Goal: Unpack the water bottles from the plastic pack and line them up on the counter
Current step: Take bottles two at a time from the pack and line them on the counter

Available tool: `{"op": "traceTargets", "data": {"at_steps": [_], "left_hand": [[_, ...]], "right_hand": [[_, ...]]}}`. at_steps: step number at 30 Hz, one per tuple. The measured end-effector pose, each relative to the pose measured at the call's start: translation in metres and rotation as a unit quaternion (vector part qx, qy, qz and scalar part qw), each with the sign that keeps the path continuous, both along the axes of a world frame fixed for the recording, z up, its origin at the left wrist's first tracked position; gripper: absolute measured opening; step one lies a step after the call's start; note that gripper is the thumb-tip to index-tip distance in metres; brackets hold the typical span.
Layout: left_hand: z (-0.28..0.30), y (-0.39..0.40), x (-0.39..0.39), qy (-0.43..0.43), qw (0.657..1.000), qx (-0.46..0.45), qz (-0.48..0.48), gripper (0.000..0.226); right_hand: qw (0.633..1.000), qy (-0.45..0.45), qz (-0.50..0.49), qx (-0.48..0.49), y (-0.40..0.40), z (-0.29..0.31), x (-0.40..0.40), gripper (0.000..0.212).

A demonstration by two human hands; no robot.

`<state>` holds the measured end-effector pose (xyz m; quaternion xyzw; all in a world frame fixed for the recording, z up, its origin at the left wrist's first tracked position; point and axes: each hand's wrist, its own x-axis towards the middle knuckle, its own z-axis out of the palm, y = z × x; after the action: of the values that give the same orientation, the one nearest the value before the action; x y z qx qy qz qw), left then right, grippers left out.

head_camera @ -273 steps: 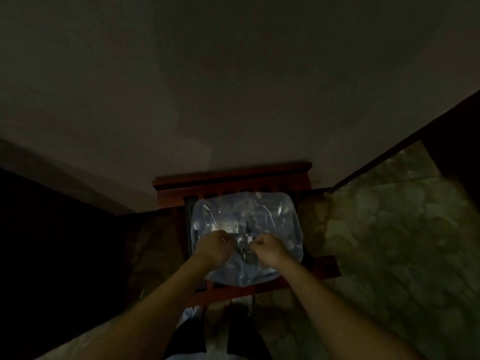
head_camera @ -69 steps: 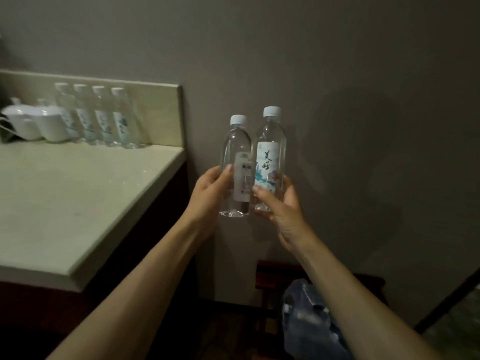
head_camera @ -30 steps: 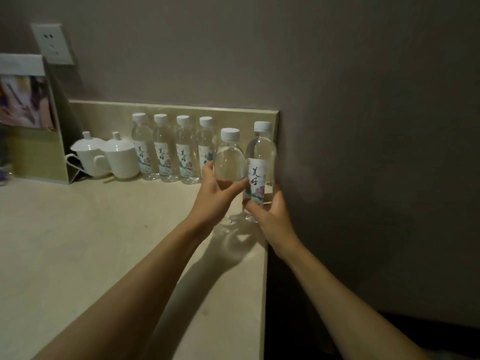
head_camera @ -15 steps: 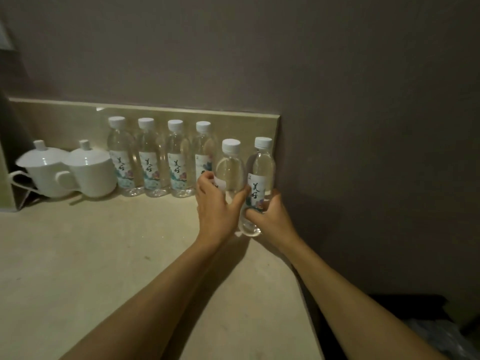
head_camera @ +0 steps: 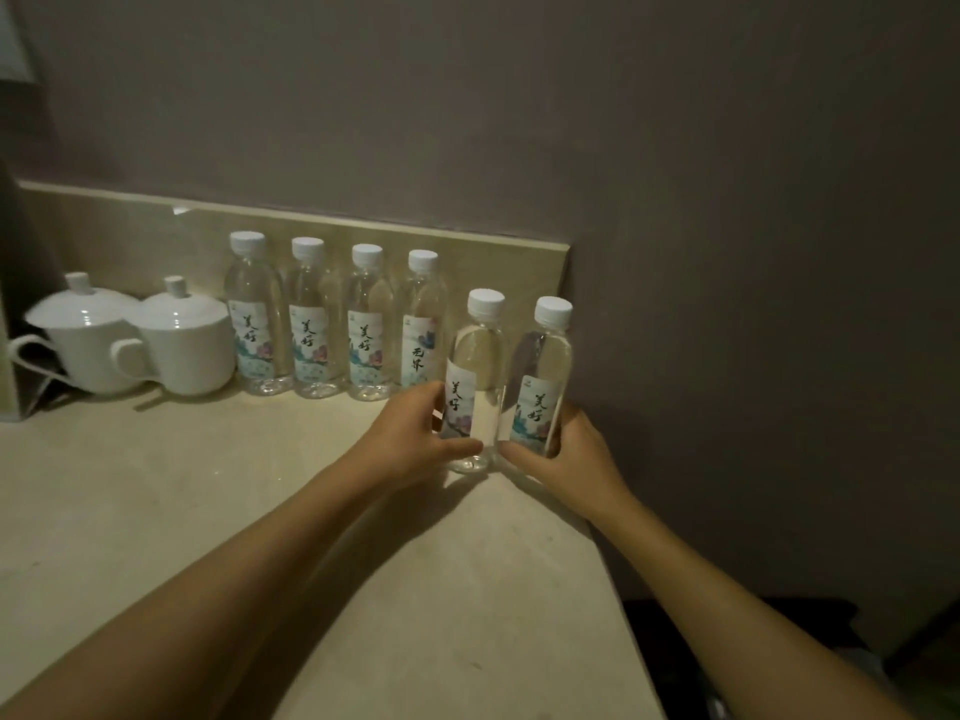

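both grips are closed round bottles: my left hand wraps the lower body of one water bottle, thumb across its front near the base, and my right hand cups the lower part of a second bottle just beside it. these two stand upright at centre right of the frame, close together and a little nearer to me than the others, their bases at or just touching the table; i cannot tell whether their weight is fully down. behind them, at centre left, a row of four bottles already stands against the low backsplash, labels facing me, and two white lidded cups sit to the left of that row. by my reading six bottles are out of the pack, four placed and two in hand. what is left here is to push this pair back so they join the line at its right end, near the wall, then let go. the pack is not clearly visible, only something dim at the lower right corner, so i cannot say how many bottles remain.
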<state>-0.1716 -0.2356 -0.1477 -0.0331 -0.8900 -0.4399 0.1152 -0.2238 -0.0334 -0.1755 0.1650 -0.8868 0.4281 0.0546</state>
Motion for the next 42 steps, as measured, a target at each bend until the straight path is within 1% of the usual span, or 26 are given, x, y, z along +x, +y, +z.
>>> {"op": "traceTargets", "data": {"at_steps": [2, 6, 9, 11, 14, 17, 19, 21, 26, 31, 38, 42], "left_hand": [[-0.004, 0.007, 0.001, 0.020, 0.999, 0.014, 0.027, 0.051], [-0.010, 0.020, 0.000, 0.053, 0.993, 0.007, 0.105, 0.051], [-0.013, 0.030, -0.004, 0.064, 0.987, 0.016, 0.150, 0.052], [-0.013, 0.036, -0.007, 0.063, 0.983, 0.006, 0.175, 0.056], [-0.010, 0.042, -0.008, 0.057, 0.976, -0.008, 0.210, 0.062], [-0.010, 0.037, -0.005, 0.045, 0.981, -0.023, 0.189, 0.061], [-0.011, 0.033, -0.002, 0.025, 0.986, -0.005, 0.163, 0.052], [-0.012, 0.033, -0.001, 0.019, 0.987, 0.013, 0.158, 0.045], [-0.012, 0.041, -0.006, 0.032, 0.983, 0.045, 0.173, 0.042], [-0.011, 0.041, -0.020, 0.026, 0.980, 0.049, 0.189, 0.038], [-0.017, 0.041, -0.040, 0.033, 0.975, 0.064, 0.211, 0.041], [-0.023, 0.043, -0.047, 0.055, 0.964, 0.089, 0.245, 0.038]], "right_hand": [[1.000, 0.021, -0.017, -0.009, -0.001, 0.001, 0.001, 0.073], [0.999, 0.031, -0.020, -0.021, -0.002, -0.001, -0.003, 0.078], [0.999, 0.005, -0.003, -0.043, 0.000, -0.003, -0.007, 0.067], [0.999, 0.013, -0.003, -0.040, -0.001, -0.002, -0.010, 0.058], [0.998, 0.034, -0.021, -0.050, -0.008, 0.001, -0.010, 0.053], [0.997, 0.027, -0.029, -0.065, -0.011, 0.001, -0.009, 0.052], [0.997, 0.013, -0.020, -0.076, -0.012, 0.001, -0.009, 0.052], [0.996, 0.008, -0.025, -0.085, -0.013, 0.001, -0.009, 0.048], [0.995, 0.010, -0.043, -0.094, -0.020, 0.002, -0.014, 0.044], [0.996, 0.010, -0.056, -0.069, -0.026, 0.010, -0.026, 0.051], [0.996, 0.013, -0.071, -0.057, -0.035, 0.017, -0.037, 0.051], [0.996, 0.013, -0.077, -0.052, -0.038, 0.016, -0.039, 0.053]]}}
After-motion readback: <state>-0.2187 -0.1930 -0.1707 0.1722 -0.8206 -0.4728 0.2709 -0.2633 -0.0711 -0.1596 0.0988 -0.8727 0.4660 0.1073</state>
